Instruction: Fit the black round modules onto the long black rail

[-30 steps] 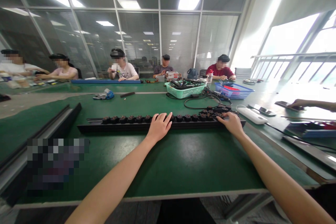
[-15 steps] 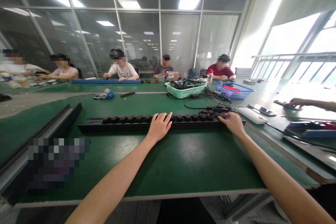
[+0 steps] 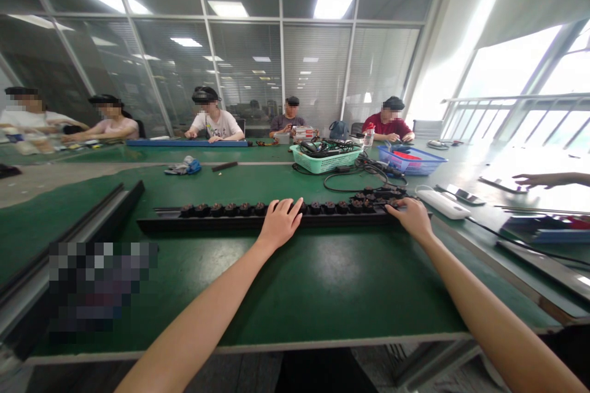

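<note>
A long black rail [image 3: 221,225] lies across the green table in front of me. A row of round black socket modules [image 3: 244,209] runs along it, and more are bunched loosely at its right end. My left hand [image 3: 279,223] rests palm down over the middle of the row, fingers spread, covering some modules. At the right end, my right hand [image 3: 413,217] has its thumb and fingers curled around something dark among the bunched modules. Its fingers hide what that piece is.
Another long rail [image 3: 110,221] slants along the left side. Behind the row stand a green basket of cables [image 3: 325,161] and a blue basket [image 3: 421,166]. A white power strip [image 3: 442,203] lies at right. A co-worker's hand [image 3: 537,180] reaches in there; several people sit opposite.
My left hand stays in place on the row, and my right hand has shifted very slightly. At far right, the co-worker's hand has lifted off the flat piece and opened.
</note>
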Available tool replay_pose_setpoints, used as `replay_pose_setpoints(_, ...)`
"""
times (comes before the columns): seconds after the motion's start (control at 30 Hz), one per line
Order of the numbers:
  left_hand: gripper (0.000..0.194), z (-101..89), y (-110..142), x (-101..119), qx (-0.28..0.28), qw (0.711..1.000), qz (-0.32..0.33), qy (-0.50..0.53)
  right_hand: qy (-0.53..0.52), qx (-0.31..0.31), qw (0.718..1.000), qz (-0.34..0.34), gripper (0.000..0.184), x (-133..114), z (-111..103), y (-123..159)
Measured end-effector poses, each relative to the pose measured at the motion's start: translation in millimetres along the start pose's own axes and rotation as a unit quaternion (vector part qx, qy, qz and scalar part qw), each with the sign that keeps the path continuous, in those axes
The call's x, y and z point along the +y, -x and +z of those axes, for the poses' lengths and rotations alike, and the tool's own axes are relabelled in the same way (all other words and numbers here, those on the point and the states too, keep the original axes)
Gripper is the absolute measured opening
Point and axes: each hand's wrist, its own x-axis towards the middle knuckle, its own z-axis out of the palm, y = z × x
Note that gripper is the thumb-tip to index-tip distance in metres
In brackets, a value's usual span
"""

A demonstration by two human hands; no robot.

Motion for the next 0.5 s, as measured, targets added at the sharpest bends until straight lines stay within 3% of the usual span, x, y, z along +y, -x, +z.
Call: replay_pose_setpoints(0.5, 0.049, 0.2, -0.4, -0.2, -0.002, 1.0, -0.002, 0.001, 0.031, 0.005, 0.999, 0.011, 0.042, 5.0, -6.4, -0.7)
